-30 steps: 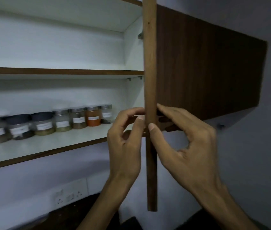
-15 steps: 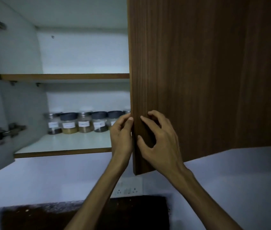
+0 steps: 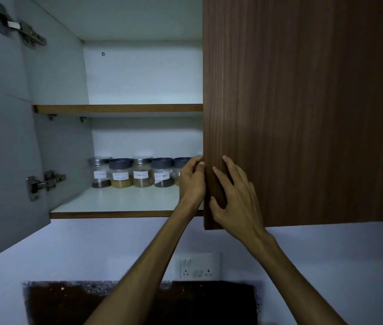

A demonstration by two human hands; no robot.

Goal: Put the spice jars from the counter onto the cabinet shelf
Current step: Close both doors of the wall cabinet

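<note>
Jars of spice stand in a row at the back of the lower cabinet shelf, five of them showing, side by side and close together, with bare white shelf in front of them out to the wooden front edge. The fifth jar is half hidden by the left hand, and anything further along the row is covered by the brown wooden cabinet door. The paper labels carry writing too small to read.

The left hand's grip is curled round the free edge of that door, fingertips at the edge beside the jars. The right hand lies flat on the door's outer face near its lower corner, fingers spread and straight. The door's edge stands in front of the right part of the opening.

An upper shelf runs above. The left door hangs wide, its grey inside face and two metal hinges towards us. Below the cabinet the wall is pale, with a white socket plate, and a dark speckled tabletop is cut off at the bottom by both forearms.
</note>
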